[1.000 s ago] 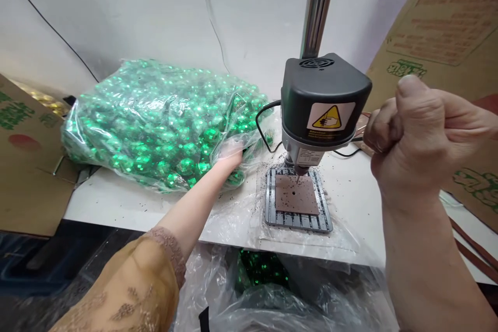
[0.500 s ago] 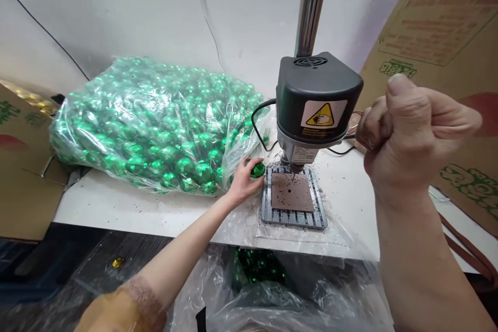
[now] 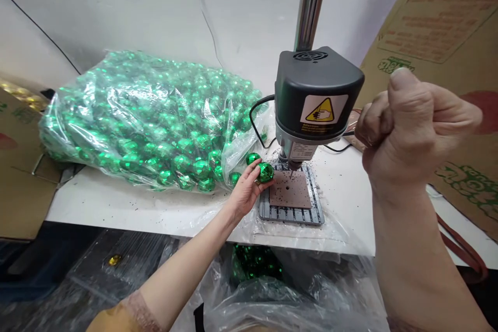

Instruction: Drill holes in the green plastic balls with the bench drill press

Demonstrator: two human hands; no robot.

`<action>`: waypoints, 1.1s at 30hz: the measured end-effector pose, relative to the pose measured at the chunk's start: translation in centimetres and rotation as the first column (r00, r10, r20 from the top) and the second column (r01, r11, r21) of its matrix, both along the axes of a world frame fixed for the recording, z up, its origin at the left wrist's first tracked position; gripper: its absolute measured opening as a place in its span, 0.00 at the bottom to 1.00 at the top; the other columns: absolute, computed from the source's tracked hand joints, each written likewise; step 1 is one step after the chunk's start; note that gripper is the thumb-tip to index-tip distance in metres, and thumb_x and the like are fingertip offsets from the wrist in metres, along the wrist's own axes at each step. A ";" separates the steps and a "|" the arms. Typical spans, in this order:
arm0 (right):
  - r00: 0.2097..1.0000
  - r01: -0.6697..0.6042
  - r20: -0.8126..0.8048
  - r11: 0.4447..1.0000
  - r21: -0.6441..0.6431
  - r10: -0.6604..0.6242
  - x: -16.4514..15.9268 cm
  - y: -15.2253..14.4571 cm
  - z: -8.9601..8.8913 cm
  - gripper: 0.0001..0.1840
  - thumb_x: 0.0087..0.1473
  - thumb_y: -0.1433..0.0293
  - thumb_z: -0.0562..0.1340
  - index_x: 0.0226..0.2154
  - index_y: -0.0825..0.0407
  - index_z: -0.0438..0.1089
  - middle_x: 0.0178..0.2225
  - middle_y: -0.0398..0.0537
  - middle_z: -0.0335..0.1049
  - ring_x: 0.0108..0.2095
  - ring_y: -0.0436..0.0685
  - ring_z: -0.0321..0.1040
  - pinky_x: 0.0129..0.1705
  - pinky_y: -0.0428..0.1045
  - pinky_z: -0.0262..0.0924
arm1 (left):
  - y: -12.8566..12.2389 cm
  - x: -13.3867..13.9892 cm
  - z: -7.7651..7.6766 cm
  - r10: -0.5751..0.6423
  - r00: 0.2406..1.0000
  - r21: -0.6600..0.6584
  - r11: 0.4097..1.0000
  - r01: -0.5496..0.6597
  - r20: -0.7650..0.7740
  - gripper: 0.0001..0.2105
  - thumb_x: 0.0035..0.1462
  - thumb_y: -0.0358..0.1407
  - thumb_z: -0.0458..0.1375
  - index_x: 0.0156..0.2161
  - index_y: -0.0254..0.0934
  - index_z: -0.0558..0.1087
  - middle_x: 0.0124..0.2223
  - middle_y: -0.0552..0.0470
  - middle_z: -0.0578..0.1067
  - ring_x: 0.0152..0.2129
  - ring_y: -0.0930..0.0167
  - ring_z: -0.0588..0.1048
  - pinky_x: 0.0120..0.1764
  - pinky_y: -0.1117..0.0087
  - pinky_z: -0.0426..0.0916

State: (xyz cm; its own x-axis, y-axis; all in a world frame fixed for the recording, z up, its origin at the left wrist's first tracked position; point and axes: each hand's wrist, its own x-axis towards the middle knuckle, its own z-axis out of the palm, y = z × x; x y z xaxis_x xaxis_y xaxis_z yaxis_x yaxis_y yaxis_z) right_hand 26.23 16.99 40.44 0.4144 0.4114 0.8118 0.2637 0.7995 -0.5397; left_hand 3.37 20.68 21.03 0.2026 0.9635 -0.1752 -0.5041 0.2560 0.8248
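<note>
My left hand [image 3: 249,187] is closed on a shiny green faceted ball [image 3: 266,171], pinched at the fingertips by the left edge of the drill press base [image 3: 290,215]. Behind those fingers shows another green ball [image 3: 253,157]; I cannot tell whether the hand touches it. To the right, my right hand [image 3: 404,124] makes a fist around the drill press lever, whose grip is hidden inside it. The black-topped drill press [image 3: 319,75] stands over a brown board [image 3: 282,198] with one dark hole. Its thin bit hangs above the board.
A large clear bag of green balls [image 3: 155,119] lies left on the white table [image 3: 128,202]. Below the table edge is an open plastic bag [image 3: 295,301] with green balls inside. Cardboard boxes [image 3: 439,57] flank both sides. Dark shavings surround the base.
My left hand has moved slightly right and toward the board, bringing the green ball over the base's edge. A second green ball now shows behind it. My right hand stays nearly still.
</note>
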 end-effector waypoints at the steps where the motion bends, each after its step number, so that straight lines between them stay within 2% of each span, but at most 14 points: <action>1: 1.000 0.001 -0.006 1.000 0.003 -0.001 0.0 0.0 0.0 0.36 0.75 0.64 0.67 0.19 0.50 0.51 0.16 0.35 0.51 0.16 0.41 0.49 0.22 0.48 0.43 | 0.0 0.1 -0.2 0.007 0.999 0.028 1.000 -0.006 -0.042 0.30 0.58 0.48 0.83 0.62 0.43 0.84 0.54 0.48 0.88 0.49 0.62 0.86 0.64 0.50 0.83; 4: 1.000 -0.019 -0.012 1.000 0.006 0.019 0.0 0.1 0.0 0.36 0.75 0.66 0.66 0.18 0.51 0.51 0.16 0.34 0.50 0.15 0.40 0.49 0.21 0.48 0.43 | 0.1 0.2 -1.2 0.033 0.985 0.111 0.994 -0.014 -0.169 0.34 0.53 0.49 0.86 0.62 0.42 0.85 0.55 0.46 0.89 0.57 0.59 0.86 0.70 0.51 0.77; 7: 1.000 -0.028 -0.002 1.000 0.009 0.028 0.0 0.1 0.0 0.35 0.75 0.67 0.65 0.19 0.51 0.51 0.16 0.34 0.48 0.16 0.40 0.50 0.20 0.46 0.43 | 0.5 0.6 -2.4 0.016 0.970 0.177 0.984 0.028 -0.242 0.37 0.51 0.51 0.87 0.62 0.41 0.84 0.59 0.43 0.89 0.63 0.53 0.84 0.72 0.49 0.75; 11: 0.998 -0.033 0.048 0.999 0.012 0.032 0.3 0.1 -0.2 0.35 0.77 0.63 0.65 0.19 0.52 0.54 0.17 0.35 0.50 0.17 0.39 0.51 0.22 0.45 0.44 | 1.2 1.3 -3.7 -0.034 0.945 0.250 0.961 0.121 -0.324 0.37 0.50 0.53 0.87 0.61 0.41 0.84 0.61 0.41 0.88 0.65 0.51 0.84 0.73 0.47 0.75; 14: 0.998 -0.030 0.055 1.000 0.011 0.029 0.3 0.0 -0.2 0.35 0.77 0.62 0.66 0.20 0.52 0.55 0.17 0.35 0.49 0.17 0.39 0.50 0.23 0.46 0.44 | 1.5 1.8 -4.3 -0.025 0.920 0.309 0.938 0.157 -0.390 0.36 0.52 0.53 0.86 0.61 0.41 0.84 0.63 0.41 0.88 0.66 0.50 0.83 0.75 0.46 0.73; 22: 0.999 -0.038 -0.021 0.999 -0.010 0.038 -0.1 -0.1 0.3 0.36 0.74 0.69 0.66 0.19 0.49 0.47 0.15 0.34 0.50 0.16 0.41 0.50 0.21 0.49 0.43 | 0.9 2.5 -4.5 -0.003 0.869 0.414 0.878 0.239 -0.495 0.36 0.52 0.57 0.85 0.60 0.42 0.82 0.58 0.45 0.86 0.59 0.53 0.83 0.70 0.48 0.75; 26: 0.999 -0.035 -0.013 0.999 -0.004 0.035 -0.1 0.0 0.2 0.36 0.75 0.68 0.66 0.19 0.50 0.49 0.16 0.34 0.50 0.16 0.40 0.49 0.22 0.48 0.43 | 0.0 3.3 -4.8 0.007 0.878 0.484 0.837 0.256 -0.478 0.35 0.55 0.57 0.84 0.60 0.43 0.80 0.62 0.42 0.83 0.67 0.51 0.79 0.74 0.48 0.70; 29: 0.999 -0.034 0.010 0.999 0.004 0.034 -0.1 0.0 0.1 0.35 0.76 0.65 0.66 0.19 0.50 0.52 0.16 0.34 0.50 0.17 0.41 0.50 0.22 0.48 0.43 | -0.5 4.0 -5.2 0.005 0.881 0.473 0.845 0.249 -0.474 0.34 0.56 0.55 0.84 0.60 0.43 0.79 0.63 0.41 0.81 0.65 0.52 0.80 0.72 0.49 0.72; 33: 1.000 -0.029 0.003 1.000 -0.005 0.029 -0.1 0.0 0.2 0.36 0.76 0.64 0.66 0.20 0.50 0.50 0.16 0.34 0.51 0.17 0.41 0.50 0.22 0.49 0.44 | -0.8 4.5 -5.1 0.016 0.882 0.445 0.868 0.222 -0.471 0.32 0.58 0.56 0.83 0.58 0.43 0.79 0.60 0.43 0.82 0.58 0.55 0.82 0.64 0.53 0.76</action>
